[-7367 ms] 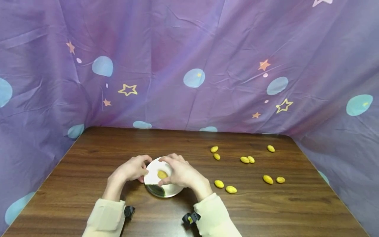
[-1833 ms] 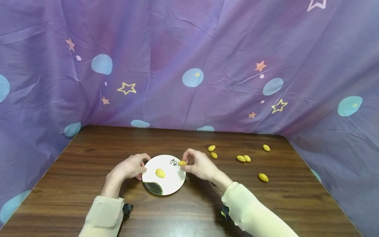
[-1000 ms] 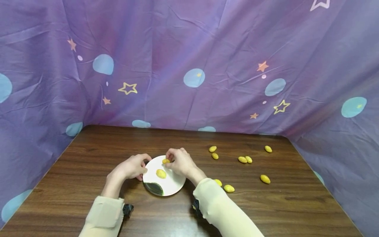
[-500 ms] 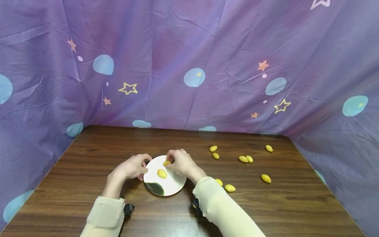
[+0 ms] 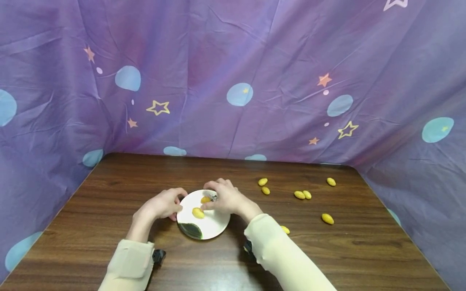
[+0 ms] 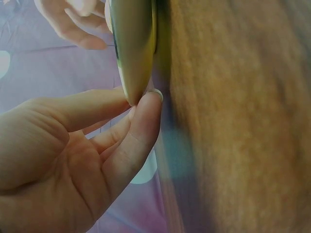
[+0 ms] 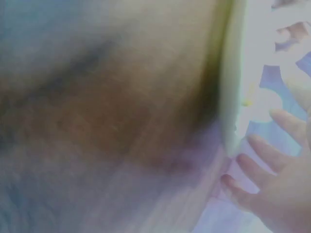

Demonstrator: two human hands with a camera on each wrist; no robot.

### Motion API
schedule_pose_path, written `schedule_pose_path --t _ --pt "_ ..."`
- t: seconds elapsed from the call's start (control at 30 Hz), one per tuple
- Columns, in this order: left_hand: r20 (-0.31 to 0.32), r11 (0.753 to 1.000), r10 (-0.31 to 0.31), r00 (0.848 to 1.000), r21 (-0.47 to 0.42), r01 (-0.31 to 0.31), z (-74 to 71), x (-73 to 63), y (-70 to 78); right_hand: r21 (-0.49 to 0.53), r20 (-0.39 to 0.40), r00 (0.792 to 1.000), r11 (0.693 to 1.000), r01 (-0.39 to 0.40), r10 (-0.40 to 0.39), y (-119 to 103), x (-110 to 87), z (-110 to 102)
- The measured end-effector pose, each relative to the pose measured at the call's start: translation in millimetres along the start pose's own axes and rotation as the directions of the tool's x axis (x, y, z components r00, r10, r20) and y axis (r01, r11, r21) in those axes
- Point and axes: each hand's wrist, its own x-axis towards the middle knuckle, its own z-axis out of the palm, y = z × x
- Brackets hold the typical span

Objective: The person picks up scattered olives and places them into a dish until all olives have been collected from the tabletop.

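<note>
My left hand (image 5: 160, 205) pinches the left rim of a round white plate (image 5: 214, 229) with a dark green patch and small dark flowers. The left wrist view shows the thumb and fingers of that hand (image 6: 92, 141) on the edge of the plate (image 6: 133, 48). Two small yellow oval, nut-like pieces lie on the plate: a nearer piece (image 5: 198, 213) and a farther piece (image 5: 205, 199). Over the plate's right side, my right hand (image 5: 229, 198) has its thumb and fingers parted around the farther piece. Spread fingers of the right hand (image 7: 277, 179) show in the right wrist view.
On the brown wooden table (image 5: 120, 182) more yellow pieces lie to the right: a back left pair (image 5: 263, 186), a middle pair (image 5: 303, 195), a back right piece (image 5: 331, 182) and a nearer right piece (image 5: 327, 219). My right sleeve partly hides another piece (image 5: 285, 229). A purple curtain (image 5: 204, 81) surrounds the table.
My right hand picked up a yellow piece from the table's right, carried it left onto the plate, then let go by parting its fingers. My left hand kept its grip on the rim.
</note>
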Motion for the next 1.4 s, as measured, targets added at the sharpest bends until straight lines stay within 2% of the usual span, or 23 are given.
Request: schedule_pose_path --t 0.13,0.3,0.43,0.53,0.8,0.9,1.1,1.27,1.33,1.4 --pt "-0.003 1.0 0.003 1.0 -0.005 -0.003 -0.4 -0.6 -0.7 0.014 0.027 0.999 1.0 0.02 -0.02 -1 -6.1 -12" --pt "-0.007 1.0 -0.001 1.0 -0.005 0.001 0.6 -0.6 -0.1 0.032 0.001 0.998 0.997 0.065 -0.065 1 -20.0 -28" --pt "-0.01 1.0 -0.001 1.0 -0.016 0.001 2.4 0.0 0.0 0.042 -0.055 0.995 0.995 0.087 -0.085 8 -37.2 -41" --pt "-0.01 1.0 -0.007 1.0 -0.015 0.007 3.1 0.2 -0.4 0.105 -0.115 0.99 0.991 0.088 -0.076 17 -54.4 -51" --pt "-0.009 1.0 -0.019 1.0 -0.005 0.019 3.0 -0.6 2.3 0.281 -0.25 0.968 0.958 0.05 0.023 56 -102.2 -77" --pt "-0.009 1.0 -0.026 1.0 -0.007 0.026 2.5 -0.9 2.9 0.309 -0.29 0.956 0.95 0.041 0.053 73 -118.5 -89" --pt "-0.007 1.0 -0.021 1.0 -0.013 0.021 3.5 -0.3 2.6 0.34 -0.361 0.919 0.94 -0.027 0.156 103 -152.9 -111" --pt "-0.005 1.0 -0.02 1.0 -0.017 0.02 3.0 -1.2 2.1 0.347 -0.368 0.905 0.935 -0.078 0.212 129 -176.4 -118" --pt "-0.004 1.0 -0.021 1.0 -0.018 0.021 2.6 -1.5 1.9 0.39 -0.355 0.9 0.915 -0.103 0.252 142 -183.8 -117" --pt "-0.002 1.0 -0.019 1.0 -0.02 0.019 2.3 -1.6 2.0 0.451 -0.344 0.884 0.881 -0.139 0.316 156 -190.4 -112"
